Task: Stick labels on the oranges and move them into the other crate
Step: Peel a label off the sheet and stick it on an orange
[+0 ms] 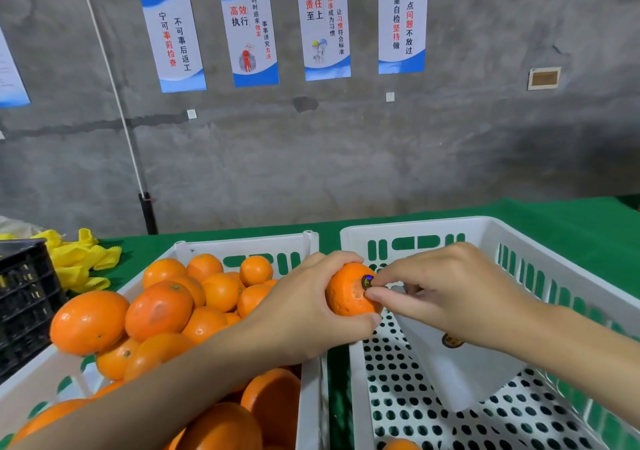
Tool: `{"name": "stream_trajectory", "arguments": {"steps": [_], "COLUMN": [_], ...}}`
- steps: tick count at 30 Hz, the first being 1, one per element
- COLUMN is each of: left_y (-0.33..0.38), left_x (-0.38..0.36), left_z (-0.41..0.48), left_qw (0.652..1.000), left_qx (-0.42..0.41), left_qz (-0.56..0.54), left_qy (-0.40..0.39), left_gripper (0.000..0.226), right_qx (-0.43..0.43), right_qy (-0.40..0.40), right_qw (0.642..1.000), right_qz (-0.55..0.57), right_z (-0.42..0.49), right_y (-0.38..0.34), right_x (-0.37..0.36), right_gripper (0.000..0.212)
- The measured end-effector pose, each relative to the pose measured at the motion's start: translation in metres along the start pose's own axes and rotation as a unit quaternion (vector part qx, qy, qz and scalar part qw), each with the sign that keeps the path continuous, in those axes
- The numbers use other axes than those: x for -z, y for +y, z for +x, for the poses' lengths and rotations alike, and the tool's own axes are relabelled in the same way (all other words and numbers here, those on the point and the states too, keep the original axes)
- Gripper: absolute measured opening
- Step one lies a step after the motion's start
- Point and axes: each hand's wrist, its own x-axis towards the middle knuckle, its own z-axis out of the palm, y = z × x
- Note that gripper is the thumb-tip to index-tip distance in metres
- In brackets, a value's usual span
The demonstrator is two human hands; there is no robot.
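My left hand (304, 307) grips an orange (348, 294) above the gap between two white crates. My right hand (450, 294) pinches a small round dark label (367, 281) against the orange's upper right side with thumb and forefinger. The left crate (242, 247) is heaped with several oranges (159, 311). The right crate (519, 238) holds a white label sheet (460, 373) with one dark sticker (453, 340) on it, and part of one orange (400, 444) shows at its near edge.
Both crates stand on a green cloth (571, 221). A black crate (24, 297) sits at the far left beside yellow foam nets (83, 259). A grey concrete wall with posters (249, 30) rises behind the table.
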Motion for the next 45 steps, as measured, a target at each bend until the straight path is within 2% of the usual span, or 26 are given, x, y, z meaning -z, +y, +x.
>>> {"name": "stream_trajectory", "arguments": {"steps": [2,6,9,11,14,18,21,23,25,28,31,38,41,45], "left_y": [-0.001,-0.004,-0.007,-0.006,-0.004,-0.001,-0.002,-0.002,-0.001,-0.002,0.003,0.015,0.018,0.026], "left_x": [0.0,-0.001,-0.002,-0.001,-0.001,-0.004,-0.004,-0.004,-0.003,-0.005,-0.005,-0.002,-0.002,-0.001], "left_z": [0.0,0.003,0.006,0.006,0.005,0.003,0.002,0.002,0.002,0.001,0.0,0.0,0.003,0.005], "left_qw": [1.0,0.997,0.988,0.983,0.983,0.987,0.99,0.989,0.988,0.988,0.991,0.98,0.965,0.948], "left_qx": [0.001,0.007,0.026,0.027,0.022,0.013,0.02,0.023,0.023,0.027,0.027,0.017,0.004,-0.002], "left_qz": [-0.007,-0.066,-0.146,-0.174,-0.18,-0.158,-0.142,-0.144,-0.153,-0.148,-0.101,-0.001,0.052,0.051], "left_qy": [0.006,0.035,0.041,0.041,0.032,0.02,0.014,0.011,0.007,-0.039,-0.09,-0.198,-0.257,-0.313], "left_gripper": [0.064,0.064,0.074,0.07,0.065,0.064,0.065,0.058,0.052,0.065,0.072,0.072,0.065,0.041], "right_qx": [-0.003,-0.02,0.001,0.0,-0.037,-0.051,-0.036,-0.023,-0.034,-0.11,-0.18,-0.246,-0.255,-0.254], "right_qy": [-0.003,-0.02,-0.029,-0.013,0.012,-0.061,-0.089,-0.071,-0.026,0.048,0.095,0.073,0.063,0.062], "right_qw": [1.0,0.999,0.999,0.999,0.999,0.997,0.995,0.997,0.999,0.993,0.979,0.966,0.965,0.965], "right_qz": [0.011,0.035,0.042,0.031,0.028,0.007,0.017,0.024,0.019,0.022,0.017,0.021,0.016,0.016], "right_z": [0.0,-0.001,-0.003,-0.003,-0.001,-0.002,-0.004,-0.004,-0.003,0.0,0.003,0.004,0.004,0.006], "right_y": [0.0,-0.001,-0.002,-0.002,0.0,0.001,0.0,0.0,0.003,0.011,0.017,0.027,0.029,0.031], "right_x": [0.0,0.0,-0.003,-0.003,0.001,-0.001,-0.002,-0.002,-0.002,-0.002,0.0,0.0,0.001,0.003], "right_gripper": [0.021,0.04,0.034,0.034,0.04,0.047,0.039,0.03,0.031,0.047,0.053,0.055,0.055,0.056]}}
